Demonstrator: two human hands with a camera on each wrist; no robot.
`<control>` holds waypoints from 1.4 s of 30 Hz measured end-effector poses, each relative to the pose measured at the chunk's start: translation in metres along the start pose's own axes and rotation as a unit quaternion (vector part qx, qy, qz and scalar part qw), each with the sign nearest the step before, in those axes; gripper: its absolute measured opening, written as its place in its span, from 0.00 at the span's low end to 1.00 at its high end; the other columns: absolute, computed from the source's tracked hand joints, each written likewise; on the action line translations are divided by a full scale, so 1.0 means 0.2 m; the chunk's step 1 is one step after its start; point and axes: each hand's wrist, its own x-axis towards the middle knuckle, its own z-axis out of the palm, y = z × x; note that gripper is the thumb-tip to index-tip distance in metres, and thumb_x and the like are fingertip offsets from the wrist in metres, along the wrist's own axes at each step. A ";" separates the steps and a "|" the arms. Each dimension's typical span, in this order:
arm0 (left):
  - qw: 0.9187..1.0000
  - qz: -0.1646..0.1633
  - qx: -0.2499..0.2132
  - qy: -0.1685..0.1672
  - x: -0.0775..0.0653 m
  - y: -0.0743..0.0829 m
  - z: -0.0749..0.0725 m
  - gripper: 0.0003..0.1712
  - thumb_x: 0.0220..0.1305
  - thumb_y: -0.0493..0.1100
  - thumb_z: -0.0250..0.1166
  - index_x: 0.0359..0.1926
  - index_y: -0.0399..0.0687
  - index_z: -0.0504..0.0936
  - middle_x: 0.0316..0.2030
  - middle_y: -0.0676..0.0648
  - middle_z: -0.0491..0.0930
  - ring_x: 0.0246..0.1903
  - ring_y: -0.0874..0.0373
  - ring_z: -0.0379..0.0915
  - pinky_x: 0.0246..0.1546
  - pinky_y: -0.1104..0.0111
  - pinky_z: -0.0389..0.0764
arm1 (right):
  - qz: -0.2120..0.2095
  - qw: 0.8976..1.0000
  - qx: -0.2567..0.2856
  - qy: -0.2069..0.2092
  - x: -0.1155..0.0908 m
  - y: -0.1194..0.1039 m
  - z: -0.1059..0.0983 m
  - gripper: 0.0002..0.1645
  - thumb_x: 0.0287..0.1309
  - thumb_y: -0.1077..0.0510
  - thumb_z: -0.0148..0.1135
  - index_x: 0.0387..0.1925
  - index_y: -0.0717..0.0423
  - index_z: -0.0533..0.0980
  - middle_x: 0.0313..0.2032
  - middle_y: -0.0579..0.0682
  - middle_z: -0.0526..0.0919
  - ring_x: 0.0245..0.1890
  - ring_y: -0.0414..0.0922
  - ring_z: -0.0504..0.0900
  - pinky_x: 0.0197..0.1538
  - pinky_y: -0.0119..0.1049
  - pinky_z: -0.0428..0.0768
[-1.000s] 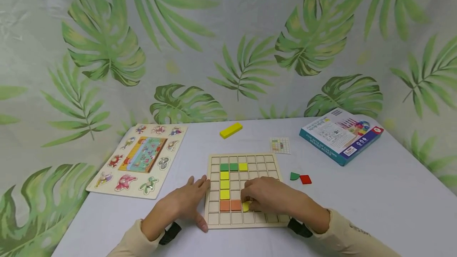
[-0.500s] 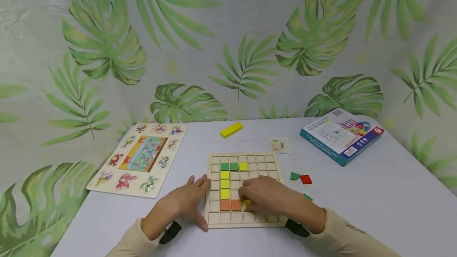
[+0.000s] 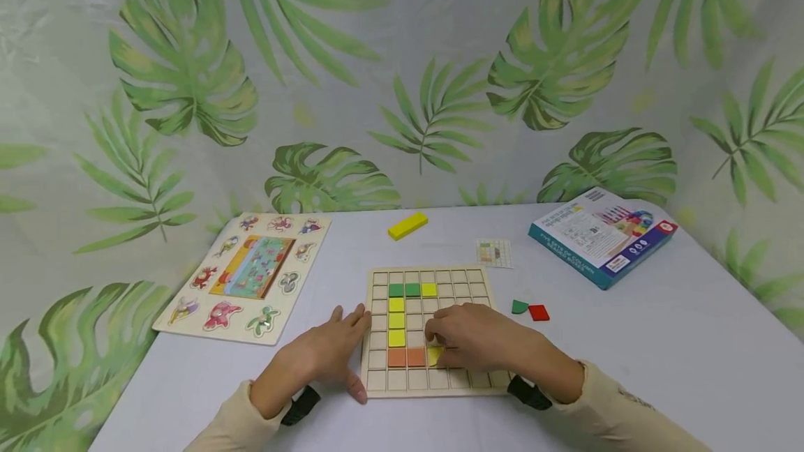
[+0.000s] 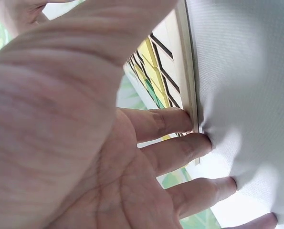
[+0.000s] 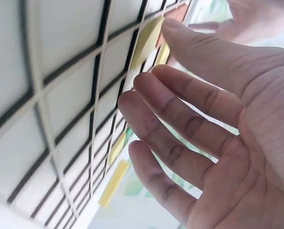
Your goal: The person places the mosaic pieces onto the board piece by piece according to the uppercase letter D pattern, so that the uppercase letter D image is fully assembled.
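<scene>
A wooden grid board (image 3: 465, 383) lies on the table, with green, yellow and orange tiles in some of its squares. My right hand (image 3: 480, 337) is over its lower middle. The thumb tip touches a yellow tile with a curved edge (image 5: 149, 42), beside the orange tiles (image 3: 406, 357). The other fingers of that hand are loosely bent above the board and hold nothing. At the board's left edge, my left hand (image 3: 326, 351) rests with fingers spread. In the left wrist view its fingertips (image 4: 182, 120) are against the board's side and on the cloth.
Right of the board lie a green quarter-round piece (image 3: 520, 307) and a red tile (image 3: 539, 312). Behind it are a small pattern card (image 3: 494, 254) and a yellow block (image 3: 408, 226). An animal puzzle board (image 3: 283, 326) is at the left, a boxed game (image 3: 599, 236) at the back right.
My right fingers have lifted off the yellow tile, while the thumb stays on it and more of the tile shows. A green piece seen by the right forearm is hidden now. My left hand stays put.
</scene>
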 end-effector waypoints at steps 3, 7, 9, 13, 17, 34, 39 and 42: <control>1.000 -0.004 0.001 -0.004 0.00 0.01 -0.01 0.74 0.31 0.63 0.82 0.76 0.38 0.57 0.77 0.37 0.53 0.74 0.28 0.49 0.64 0.38 0.68 | 0.006 1.000 0.010 0.012 -0.05 0.04 -0.03 0.14 0.56 0.47 0.73 0.42 0.46 0.82 0.35 0.38 0.82 0.35 0.34 0.76 0.44 0.37 0.79; 1.000 -0.008 -0.001 -0.006 0.00 0.01 -0.01 0.74 0.31 0.63 0.83 0.76 0.38 0.57 0.77 0.36 0.52 0.74 0.28 0.48 0.63 0.37 0.68 | 0.019 0.999 0.018 0.030 -0.13 0.12 -0.05 0.14 0.56 0.48 0.73 0.43 0.47 0.82 0.37 0.39 0.82 0.36 0.35 0.77 0.43 0.38 0.80; 1.000 -0.009 -0.004 -0.006 0.00 0.01 -0.01 0.74 0.30 0.63 0.82 0.76 0.38 0.56 0.77 0.36 0.52 0.74 0.28 0.47 0.63 0.37 0.68 | 0.032 0.999 0.023 0.036 -0.17 0.16 -0.06 0.15 0.57 0.48 0.72 0.43 0.47 0.82 0.38 0.39 0.83 0.37 0.36 0.78 0.43 0.38 0.80; 1.000 -0.011 -0.011 -0.007 0.00 0.00 0.00 0.74 0.30 0.62 0.83 0.76 0.38 0.56 0.77 0.36 0.52 0.74 0.28 0.47 0.62 0.37 0.68 | 0.057 0.997 0.035 0.048 -0.24 0.24 -0.08 0.15 0.58 0.48 0.72 0.45 0.47 0.82 0.38 0.38 0.83 0.37 0.38 0.79 0.41 0.37 0.80; 1.000 -0.011 -0.017 -0.008 -0.01 0.01 0.01 0.74 0.31 0.62 0.83 0.76 0.37 0.56 0.77 0.36 0.53 0.74 0.27 0.48 0.62 0.36 0.69 | 0.077 0.995 0.044 0.049 -0.31 0.32 -0.08 0.16 0.56 0.49 0.73 0.46 0.47 0.82 0.38 0.38 0.82 0.39 0.40 0.80 0.41 0.38 0.80; 1.000 -0.006 -0.015 -0.009 -0.02 0.01 0.00 0.74 0.31 0.63 0.82 0.76 0.37 0.56 0.77 0.35 0.52 0.73 0.26 0.47 0.61 0.35 0.68 | 0.130 0.988 0.076 0.043 -0.45 0.54 -0.13 0.21 0.52 0.50 0.76 0.47 0.50 0.82 0.46 0.45 0.84 0.46 0.47 0.80 0.50 0.47 0.82; 1.000 0.000 -0.012 -0.003 -0.02 0.01 0.00 0.74 0.31 0.64 0.82 0.76 0.37 0.56 0.77 0.35 0.52 0.73 0.26 0.48 0.61 0.36 0.69 | 0.140 0.986 0.085 0.044 -0.47 0.59 -0.13 0.22 0.51 0.52 0.77 0.48 0.52 0.82 0.48 0.48 0.83 0.49 0.51 0.80 0.53 0.52 0.81; 1.000 0.002 -0.011 -0.001 -0.01 0.01 0.00 0.74 0.32 0.64 0.82 0.76 0.38 0.56 0.77 0.35 0.52 0.73 0.26 0.48 0.62 0.36 0.68 | 0.141 0.985 0.092 0.043 -0.47 0.60 -0.14 0.22 0.51 0.53 0.77 0.49 0.52 0.81 0.49 0.49 0.83 0.49 0.51 0.80 0.53 0.53 0.80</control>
